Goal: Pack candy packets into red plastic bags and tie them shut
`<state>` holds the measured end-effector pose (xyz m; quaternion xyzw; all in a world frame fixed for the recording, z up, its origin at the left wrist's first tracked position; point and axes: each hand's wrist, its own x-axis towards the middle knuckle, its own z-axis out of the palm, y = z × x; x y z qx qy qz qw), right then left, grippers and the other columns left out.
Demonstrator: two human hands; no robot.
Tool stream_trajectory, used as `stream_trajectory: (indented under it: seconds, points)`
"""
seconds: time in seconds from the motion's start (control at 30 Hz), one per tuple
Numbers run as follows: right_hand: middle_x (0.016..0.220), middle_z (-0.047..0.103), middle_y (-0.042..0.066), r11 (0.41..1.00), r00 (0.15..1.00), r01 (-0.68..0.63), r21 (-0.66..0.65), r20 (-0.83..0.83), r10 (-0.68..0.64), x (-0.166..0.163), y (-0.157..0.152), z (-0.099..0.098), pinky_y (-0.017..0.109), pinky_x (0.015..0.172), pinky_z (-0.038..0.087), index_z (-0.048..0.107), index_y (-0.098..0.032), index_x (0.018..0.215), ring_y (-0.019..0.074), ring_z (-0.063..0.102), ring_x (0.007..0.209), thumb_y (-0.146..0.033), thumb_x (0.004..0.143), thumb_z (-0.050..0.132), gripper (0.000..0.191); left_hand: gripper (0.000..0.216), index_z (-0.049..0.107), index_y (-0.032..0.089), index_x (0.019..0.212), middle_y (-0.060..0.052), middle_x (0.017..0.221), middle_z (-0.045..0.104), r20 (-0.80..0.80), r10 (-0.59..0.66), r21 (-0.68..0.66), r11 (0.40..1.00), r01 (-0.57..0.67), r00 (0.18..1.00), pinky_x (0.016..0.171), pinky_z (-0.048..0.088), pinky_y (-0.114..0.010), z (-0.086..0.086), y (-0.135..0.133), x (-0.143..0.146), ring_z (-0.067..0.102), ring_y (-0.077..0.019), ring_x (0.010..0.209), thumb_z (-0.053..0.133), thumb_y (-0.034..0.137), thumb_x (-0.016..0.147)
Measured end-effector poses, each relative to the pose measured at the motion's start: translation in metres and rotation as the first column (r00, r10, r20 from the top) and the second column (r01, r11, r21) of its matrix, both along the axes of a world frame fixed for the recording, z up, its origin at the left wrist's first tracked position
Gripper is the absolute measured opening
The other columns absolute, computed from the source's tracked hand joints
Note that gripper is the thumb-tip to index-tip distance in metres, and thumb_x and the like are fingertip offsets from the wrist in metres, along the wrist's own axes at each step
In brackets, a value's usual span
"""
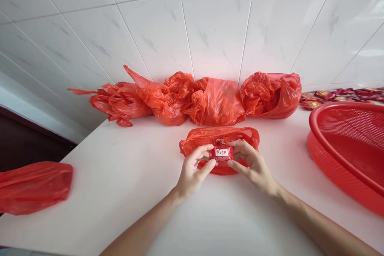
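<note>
White tabletop (114, 168), basket (327, 162) at three o'clock: left hand (192, 170) and right hand (255, 167) pinch one packet (222, 153) (glossy); slackening could drop it.

A white bench (120, 184) carries four bunched bags (222, 102) in a row, an open bag (196, 136) before them, red plastic (36, 188) at left, a basket (333, 168) and packets (327, 95) at right.

Small red-wrapped snack pkt (222, 153), w/ white printed label facing up, is held approx. horiz. by both ends over the red plastic bag (195, 138). Bag is laid open, rim crumpled; another red pkt (220, 141), part-hidden, is seen w/in it.
</note>
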<state>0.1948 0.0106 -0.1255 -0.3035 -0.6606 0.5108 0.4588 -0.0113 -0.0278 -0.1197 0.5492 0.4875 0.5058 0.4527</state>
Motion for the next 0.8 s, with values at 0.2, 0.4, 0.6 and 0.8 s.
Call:
stream_trajectory:
  seconds: [0.2, 0.4, 0.6, 0.8]
  points:
    - [0.088, 0.071, 0.001, 0.951, 0.984, -0.129, -0.280, -0.152, 0.089, -0.0012, 0.0011, 0.0041, 0.027, 0.070, 0.056, 0.058, -0.024, 0.110, 0.0136, 0.063, 0.076, -0.039, 0.085, 0.079, 0.035, 0.033, 0.069, 0.020, 0.116, -0.005, 0.099, 0.077, -0.055, 0.021, 0.043, 0.999, -0.019, 0.998, 0.091, 0.057, -0.031, 0.0001, 0.0004, 0.0003, 0.072, -0.0197, 0.097, 0.073, 0.028, 0.084]
    - [0.091, 0.069, 0.002, 0.939, 0.977, -0.165, -0.302, -0.181, 0.113, -0.0021, -0.0006, 0.0024, 0.026, 0.065, 0.056, 0.056, -0.026, 0.119, 0.0138, 0.063, 0.077, -0.038, 0.086, 0.078, 0.042, 0.029, 0.072, 0.018, 0.109, -0.007, 0.105, 0.078, -0.024, 0.022, 0.065, 0.998, -0.020, 0.999, 0.094, 0.058, -0.034, 0.0023, 0.0020, -0.0002, 0.073, -0.0208, 0.097, 0.074, 0.027, 0.082]
    - [0.100, 0.067, 0.005, 0.957, 0.977, -0.182, -0.224, -0.152, 0.150, -0.0019, -0.0006, 0.0048, 0.028, 0.065, 0.058, 0.063, -0.025, 0.117, 0.0160, 0.063, 0.083, -0.039, 0.089, 0.074, 0.034, 0.030, 0.075, 0.018, 0.109, -0.008, 0.106, 0.079, 0.027, -0.013, 0.044, 0.999, 0.012, 1.000, 0.095, 0.059, -0.035, 0.0033, 0.0027, -0.0012, 0.074, -0.0217, 0.097, 0.076, 0.028, 0.081]
    - [0.099, 0.069, 0.005, 0.943, 0.971, -0.209, -0.260, -0.169, 0.169, -0.0005, -0.0005, 0.0079, 0.028, 0.065, 0.058, 0.063, -0.023, 0.110, 0.0144, 0.062, 0.079, -0.037, 0.087, 0.075, 0.029, 0.033, 0.076, 0.019, 0.110, -0.008, 0.109, 0.079, 0.062, -0.054, -0.004, 0.999, 0.054, 0.997, 0.095, 0.059, -0.037, 0.0046, 0.0038, -0.0027, 0.074, -0.0225, 0.098, 0.079, 0.028, 0.078]
